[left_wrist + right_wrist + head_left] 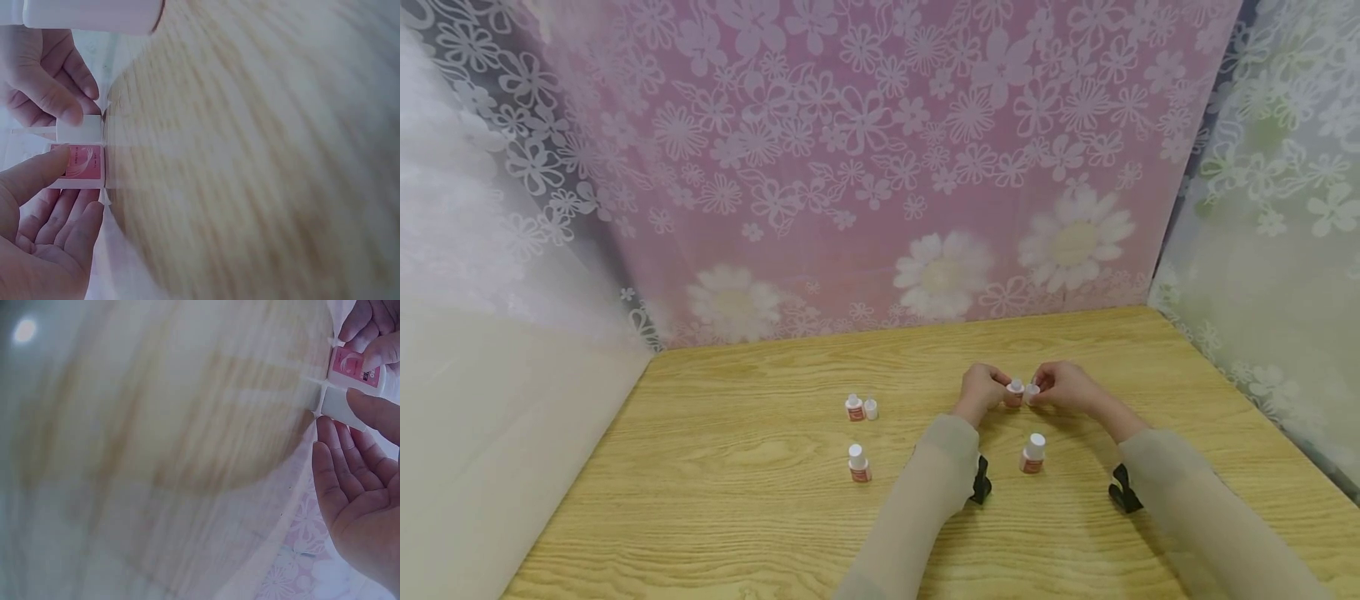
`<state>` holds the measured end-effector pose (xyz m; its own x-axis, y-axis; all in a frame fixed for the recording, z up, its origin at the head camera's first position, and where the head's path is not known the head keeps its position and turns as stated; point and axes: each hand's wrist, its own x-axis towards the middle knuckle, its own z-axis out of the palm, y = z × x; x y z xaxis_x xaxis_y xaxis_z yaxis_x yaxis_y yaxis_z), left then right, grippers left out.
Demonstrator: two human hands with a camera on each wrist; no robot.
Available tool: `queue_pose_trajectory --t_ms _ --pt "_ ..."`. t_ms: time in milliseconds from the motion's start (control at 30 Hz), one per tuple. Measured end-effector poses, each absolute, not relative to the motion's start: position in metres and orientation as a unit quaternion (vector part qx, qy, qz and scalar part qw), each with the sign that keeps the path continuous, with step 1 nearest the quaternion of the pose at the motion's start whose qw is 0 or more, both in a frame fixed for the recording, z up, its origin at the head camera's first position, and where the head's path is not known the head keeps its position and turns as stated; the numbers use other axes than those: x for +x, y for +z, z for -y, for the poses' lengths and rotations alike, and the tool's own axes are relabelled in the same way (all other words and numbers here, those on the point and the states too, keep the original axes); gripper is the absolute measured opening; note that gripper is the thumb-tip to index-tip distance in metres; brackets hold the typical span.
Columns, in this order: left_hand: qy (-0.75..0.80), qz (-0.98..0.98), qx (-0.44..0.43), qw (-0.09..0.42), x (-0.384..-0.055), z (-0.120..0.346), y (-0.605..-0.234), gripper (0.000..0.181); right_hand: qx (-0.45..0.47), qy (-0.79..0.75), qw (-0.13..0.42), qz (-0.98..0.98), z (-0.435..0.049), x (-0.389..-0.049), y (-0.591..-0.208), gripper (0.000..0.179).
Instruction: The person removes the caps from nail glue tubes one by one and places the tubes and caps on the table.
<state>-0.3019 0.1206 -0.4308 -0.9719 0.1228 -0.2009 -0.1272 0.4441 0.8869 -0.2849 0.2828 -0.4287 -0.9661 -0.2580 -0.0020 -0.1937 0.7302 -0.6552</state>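
Observation:
Toward the right back of the table, my left hand (981, 392) pinches a small white bottle (1015, 397) with a red label between thumb and fingers. Its cap is off and a narrow nozzle shows on top. Right beside it, my right hand (1070, 388) holds a white cap (1032, 392) by thumb and fingertips. In the left wrist view, the bottle (87, 164) and the cap (80, 129) stand side by side at the tabletop. The right wrist view shows the cap (341, 407) under my right thumb, close against the labelled bottle (349, 365).
A capped bottle (1033, 454) stands nearer me, between my forearms. Left of my arms are another capped bottle (859, 464) and an uncapped bottle (854, 408) with its cap (871, 408) beside it. A flowered pink curtain (850, 167) borders the wooden table (722, 500) behind.

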Motion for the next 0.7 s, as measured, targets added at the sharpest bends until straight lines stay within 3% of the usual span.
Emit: queue_pose_trajectory --t_ms 700 --pt "0.541 -0.833 0.015 0.118 -0.3014 -0.1178 -0.4307 0.021 -0.118 -0.341 0.04 -0.932 -0.2809 -0.282 -0.4252 0.018"
